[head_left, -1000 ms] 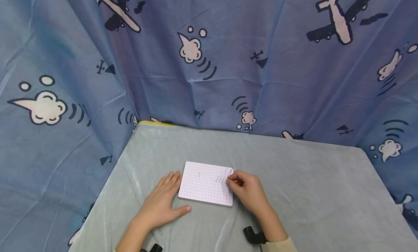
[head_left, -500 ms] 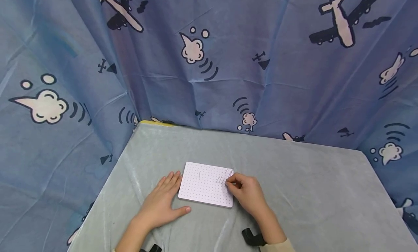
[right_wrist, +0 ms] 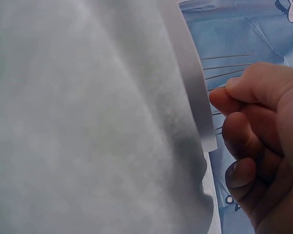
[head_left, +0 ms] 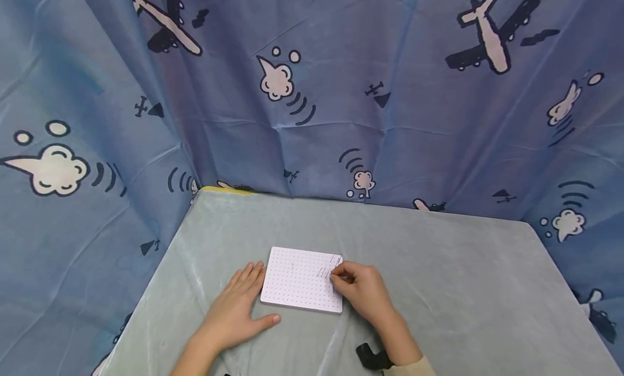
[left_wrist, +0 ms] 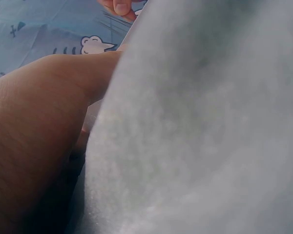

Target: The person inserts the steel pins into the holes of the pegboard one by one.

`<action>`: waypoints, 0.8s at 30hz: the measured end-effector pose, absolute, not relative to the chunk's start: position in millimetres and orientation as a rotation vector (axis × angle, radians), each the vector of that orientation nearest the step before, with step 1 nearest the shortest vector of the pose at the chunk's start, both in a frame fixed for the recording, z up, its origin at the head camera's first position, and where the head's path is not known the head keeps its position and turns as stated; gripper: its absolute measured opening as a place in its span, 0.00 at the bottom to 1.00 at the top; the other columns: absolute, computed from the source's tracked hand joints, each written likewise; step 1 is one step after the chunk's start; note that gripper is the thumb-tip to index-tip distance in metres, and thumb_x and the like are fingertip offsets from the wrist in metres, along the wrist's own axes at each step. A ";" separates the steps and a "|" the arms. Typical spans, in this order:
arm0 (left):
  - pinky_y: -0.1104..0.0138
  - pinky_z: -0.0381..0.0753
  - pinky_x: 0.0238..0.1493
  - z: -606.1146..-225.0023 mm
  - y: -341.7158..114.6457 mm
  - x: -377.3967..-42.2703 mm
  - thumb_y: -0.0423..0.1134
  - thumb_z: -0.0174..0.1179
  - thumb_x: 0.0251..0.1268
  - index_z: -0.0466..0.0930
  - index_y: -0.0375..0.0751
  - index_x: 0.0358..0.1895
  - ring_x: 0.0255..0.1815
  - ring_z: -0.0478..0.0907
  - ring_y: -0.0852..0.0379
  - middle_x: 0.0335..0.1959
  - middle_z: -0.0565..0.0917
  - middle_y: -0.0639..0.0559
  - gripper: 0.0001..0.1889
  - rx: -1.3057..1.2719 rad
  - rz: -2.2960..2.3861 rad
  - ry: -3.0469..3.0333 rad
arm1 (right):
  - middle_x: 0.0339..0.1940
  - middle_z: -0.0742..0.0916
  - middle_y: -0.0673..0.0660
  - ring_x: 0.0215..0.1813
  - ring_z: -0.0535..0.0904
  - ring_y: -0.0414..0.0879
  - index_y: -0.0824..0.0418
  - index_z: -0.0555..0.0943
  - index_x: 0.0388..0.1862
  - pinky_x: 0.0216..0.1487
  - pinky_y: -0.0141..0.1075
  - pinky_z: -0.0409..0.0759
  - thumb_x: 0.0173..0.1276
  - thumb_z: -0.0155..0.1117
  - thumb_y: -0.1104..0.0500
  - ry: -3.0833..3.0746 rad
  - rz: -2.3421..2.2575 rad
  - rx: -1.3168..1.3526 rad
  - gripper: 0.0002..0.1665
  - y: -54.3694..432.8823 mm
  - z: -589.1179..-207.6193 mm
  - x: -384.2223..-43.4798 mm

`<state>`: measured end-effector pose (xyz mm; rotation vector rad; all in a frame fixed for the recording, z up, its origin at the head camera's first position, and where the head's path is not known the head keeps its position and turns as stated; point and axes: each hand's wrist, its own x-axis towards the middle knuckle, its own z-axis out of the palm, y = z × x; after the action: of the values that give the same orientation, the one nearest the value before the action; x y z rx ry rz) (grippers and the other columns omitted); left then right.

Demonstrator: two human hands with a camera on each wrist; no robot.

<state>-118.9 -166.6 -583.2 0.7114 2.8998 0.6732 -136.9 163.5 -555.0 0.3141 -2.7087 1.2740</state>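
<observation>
A white board (head_left: 297, 289) with rows of small holes lies flat on the cloth. Several thin metal needles (head_left: 322, 271) stand up from its right part, and a single one rises near its upper left. My right hand (head_left: 365, 292) is over the board's right edge. In the right wrist view, thumb and index finger pinch a needle (right_wrist: 217, 88) close to the board's surface, beside other standing needles (right_wrist: 229, 66). My left hand (head_left: 236, 311) lies flat on the cloth with fingers straight, its fingertips at the board's left edge. The left wrist view mostly shows the cloth and part of that hand (left_wrist: 49, 107).
A grey-green cloth (head_left: 439, 289) covers the table. Blue curtains (head_left: 234, 83) with printed planes hang behind and to the left. A black wrist mount (head_left: 372, 358) sits by the right wrist.
The right hand has shifted slightly towards the board's near side, still pinching at the needles. The left hand stays in place beside the board. The head view has moved a little.
</observation>
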 end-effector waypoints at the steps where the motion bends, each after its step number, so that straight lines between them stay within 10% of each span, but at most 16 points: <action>1: 0.50 0.49 0.90 -582.8 -166.6 -118.5 0.76 0.66 0.64 0.60 0.34 0.87 0.91 0.48 0.44 0.89 0.57 0.43 0.61 0.708 0.674 2.899 | 0.30 0.91 0.40 0.25 0.79 0.34 0.56 0.92 0.35 0.29 0.30 0.82 0.67 0.80 0.64 -2.713 1.282 0.305 0.04 163.1 -555.0 -136.4; 24: 0.49 0.46 0.90 -582.6 -165.4 -115.4 0.78 0.64 0.65 0.59 0.33 0.86 0.91 0.47 0.44 0.89 0.56 0.43 0.61 0.671 0.678 2.864 | 0.35 0.91 0.48 0.34 0.82 0.45 0.59 0.93 0.42 0.31 0.36 0.83 0.72 0.78 0.63 -2.857 1.431 0.049 0.03 215.2 -523.3 -135.8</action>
<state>-115.4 -165.4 -582.6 0.6706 2.8640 0.6782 -135.8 215.2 -523.3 0.0495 -2.8572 1.4310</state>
